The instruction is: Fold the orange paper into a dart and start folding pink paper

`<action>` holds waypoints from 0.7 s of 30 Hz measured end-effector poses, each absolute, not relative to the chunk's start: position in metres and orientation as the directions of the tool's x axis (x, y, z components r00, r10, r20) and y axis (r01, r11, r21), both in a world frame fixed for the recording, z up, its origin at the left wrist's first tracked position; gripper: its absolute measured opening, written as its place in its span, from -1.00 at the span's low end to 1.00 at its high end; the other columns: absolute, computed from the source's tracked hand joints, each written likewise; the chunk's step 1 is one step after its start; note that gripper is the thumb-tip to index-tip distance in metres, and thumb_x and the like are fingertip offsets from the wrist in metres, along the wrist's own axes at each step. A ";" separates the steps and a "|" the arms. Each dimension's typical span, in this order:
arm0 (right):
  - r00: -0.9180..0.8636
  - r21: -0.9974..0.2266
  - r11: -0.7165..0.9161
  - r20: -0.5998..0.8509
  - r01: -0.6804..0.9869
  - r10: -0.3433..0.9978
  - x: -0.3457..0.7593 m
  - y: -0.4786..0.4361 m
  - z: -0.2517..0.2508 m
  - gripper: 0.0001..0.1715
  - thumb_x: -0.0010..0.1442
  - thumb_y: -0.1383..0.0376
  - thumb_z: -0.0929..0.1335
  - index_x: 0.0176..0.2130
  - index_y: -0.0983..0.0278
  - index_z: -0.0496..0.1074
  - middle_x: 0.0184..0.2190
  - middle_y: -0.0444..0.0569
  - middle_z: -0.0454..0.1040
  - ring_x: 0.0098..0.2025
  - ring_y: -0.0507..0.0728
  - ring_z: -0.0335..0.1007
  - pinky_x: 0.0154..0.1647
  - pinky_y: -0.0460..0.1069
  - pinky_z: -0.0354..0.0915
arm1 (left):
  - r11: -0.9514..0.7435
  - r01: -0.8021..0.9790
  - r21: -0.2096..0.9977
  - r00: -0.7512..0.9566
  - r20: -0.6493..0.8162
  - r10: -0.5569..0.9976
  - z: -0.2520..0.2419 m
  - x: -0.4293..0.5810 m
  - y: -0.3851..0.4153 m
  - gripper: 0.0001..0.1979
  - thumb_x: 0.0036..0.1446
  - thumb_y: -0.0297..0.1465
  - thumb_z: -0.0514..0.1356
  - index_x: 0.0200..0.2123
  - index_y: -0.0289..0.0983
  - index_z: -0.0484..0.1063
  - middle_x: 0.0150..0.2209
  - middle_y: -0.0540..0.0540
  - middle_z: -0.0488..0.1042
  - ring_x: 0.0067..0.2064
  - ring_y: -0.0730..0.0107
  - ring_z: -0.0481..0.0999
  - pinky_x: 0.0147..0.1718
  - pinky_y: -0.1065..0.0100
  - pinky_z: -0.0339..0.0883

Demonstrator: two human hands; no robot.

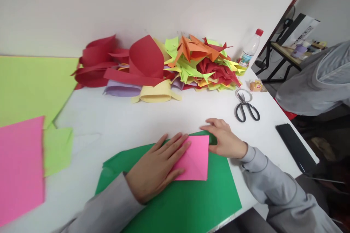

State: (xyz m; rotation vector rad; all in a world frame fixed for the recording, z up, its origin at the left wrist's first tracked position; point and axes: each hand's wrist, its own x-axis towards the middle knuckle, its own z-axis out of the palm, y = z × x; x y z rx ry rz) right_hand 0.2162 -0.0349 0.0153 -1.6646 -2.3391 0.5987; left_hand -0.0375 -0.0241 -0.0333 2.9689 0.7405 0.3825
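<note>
My left hand (pixel 160 165) lies flat with its fingers stretched over the left part of a pink square of folded paper (pixel 198 158). Faint crease lines run across the pink paper. Under it spreads a large green sheet of paper (pixel 186 204). At the upper right corner of the pink square is my right hand (pixel 225 140), its thumb at the paper's right edge and its fingers curved and apart over the green sheet's far edge. Whether the right fingertips touch the paper cannot be made out.
Red paper shapes (pixel 146 60) and a heap of folded orange, red and lime paper (pixel 197 56) stand along the wall. Scissors (pixel 246 107), a bottle (pixel 250 51) and a black phone (pixel 295 147) lie rightward. Pink (pixel 22 171) and lime sheets (pixel 30 91) are leftward. A person (pixel 322 80) is at right.
</note>
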 end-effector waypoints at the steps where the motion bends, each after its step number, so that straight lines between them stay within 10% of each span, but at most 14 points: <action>1: -0.335 -0.399 0.293 -0.038 0.869 0.941 0.213 -0.037 0.014 -0.35 0.03 0.30 0.40 0.13 0.21 0.32 0.17 0.10 0.19 0.16 0.29 0.09 0.11 0.21 0.14 | -0.883 0.456 0.110 0.854 0.227 0.469 -0.033 -0.037 -0.025 -0.34 0.29 -0.10 -0.04 0.35 -0.24 -0.11 0.31 -0.23 0.11 0.30 0.05 0.14 0.27 0.03 -0.16; 8: -0.277 -0.214 0.294 0.105 0.932 0.955 0.203 -0.036 -0.002 -0.42 0.12 0.24 0.34 0.14 0.29 0.29 0.13 0.18 0.23 0.08 0.33 0.11 0.00 0.19 0.15 | -0.890 0.452 0.064 0.854 0.257 0.452 -0.031 -0.033 -0.030 -0.22 0.21 0.01 0.01 0.35 -0.27 -0.12 0.29 -0.28 0.14 0.29 -0.02 0.16 0.26 0.01 -0.19; 21: -0.169 -0.363 0.142 -0.041 0.921 0.985 0.232 -0.025 0.016 -0.45 0.09 0.37 0.35 0.09 0.22 0.34 0.17 0.05 0.28 0.17 0.28 0.15 0.09 0.24 0.15 | -0.893 0.449 0.038 0.854 0.274 0.442 -0.032 -0.033 -0.031 -0.23 0.21 -0.02 0.03 0.35 -0.28 -0.10 0.31 -0.26 0.10 0.32 -0.01 0.09 0.27 0.04 -0.30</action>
